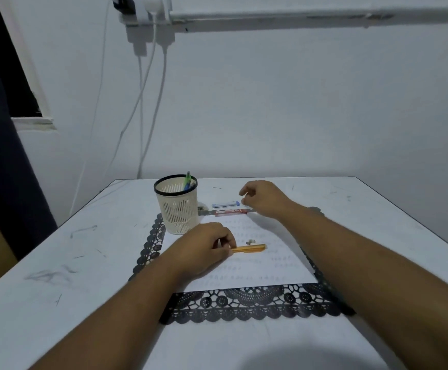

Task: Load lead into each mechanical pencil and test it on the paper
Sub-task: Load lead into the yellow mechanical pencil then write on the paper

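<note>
An orange mechanical pencil [249,248] lies across the white paper [265,263], and my left hand [204,247] grips its left end. Two small grey caps [251,241] sit on the paper just above the pencil. My right hand [263,197] hovers with curled fingers over the right end of a blue and white lead case [224,204]. Whether it touches the case I cannot tell. A red lead case [229,212] lies just in front of the blue one. More pencils [188,180] stand in a cream mesh cup [177,206].
A black lace placemat [244,303] lies under the paper on the white table [70,263]. The cup stands at the mat's far left corner. White cables [148,102] hang down the wall behind the table.
</note>
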The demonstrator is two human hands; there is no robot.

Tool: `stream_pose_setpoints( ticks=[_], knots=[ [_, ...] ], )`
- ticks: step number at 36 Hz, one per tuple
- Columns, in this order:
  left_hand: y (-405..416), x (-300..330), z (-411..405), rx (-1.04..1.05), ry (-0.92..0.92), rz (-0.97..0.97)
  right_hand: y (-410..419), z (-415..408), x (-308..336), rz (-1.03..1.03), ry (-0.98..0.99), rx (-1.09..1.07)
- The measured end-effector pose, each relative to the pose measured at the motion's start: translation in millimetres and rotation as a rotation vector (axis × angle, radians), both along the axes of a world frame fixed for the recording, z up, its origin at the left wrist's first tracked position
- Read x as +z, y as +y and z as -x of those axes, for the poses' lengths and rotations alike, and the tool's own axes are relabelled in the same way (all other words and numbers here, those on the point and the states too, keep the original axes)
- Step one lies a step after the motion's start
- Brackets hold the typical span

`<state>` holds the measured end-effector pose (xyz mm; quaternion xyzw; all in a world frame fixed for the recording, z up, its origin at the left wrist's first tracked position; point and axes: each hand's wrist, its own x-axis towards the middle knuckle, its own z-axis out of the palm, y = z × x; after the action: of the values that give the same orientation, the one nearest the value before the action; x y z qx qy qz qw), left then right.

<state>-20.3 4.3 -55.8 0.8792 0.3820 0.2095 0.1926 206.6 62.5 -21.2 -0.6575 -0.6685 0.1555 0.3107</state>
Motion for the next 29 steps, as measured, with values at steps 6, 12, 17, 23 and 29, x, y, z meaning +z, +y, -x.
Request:
stream_pose_setpoints(
  ticks=[6, 12, 17, 23, 29],
  knots=[
    [3, -3, 3, 0.006, -0.004, -0.017, 44, 12, -15, 0.055, -0.224, -0.022],
    [7, -4, 4, 0.003, -0.012, -0.013, 55, 20, -4, 0.203, -0.309, 0.004],
    [11, -6, 5, -0.006, -0.016, -0.009, 57, 19, -3, 0.198, -0.337, -0.018],
    [9, -6, 6, -0.006, -0.032, -0.002, 55, 4, -9, 0.045, -0.222, -0.001],
    [-1, 7, 6, 0.045, -0.081, -0.233, 7, -6, 2, -0.143, 0.183, -0.011]
  ],
)
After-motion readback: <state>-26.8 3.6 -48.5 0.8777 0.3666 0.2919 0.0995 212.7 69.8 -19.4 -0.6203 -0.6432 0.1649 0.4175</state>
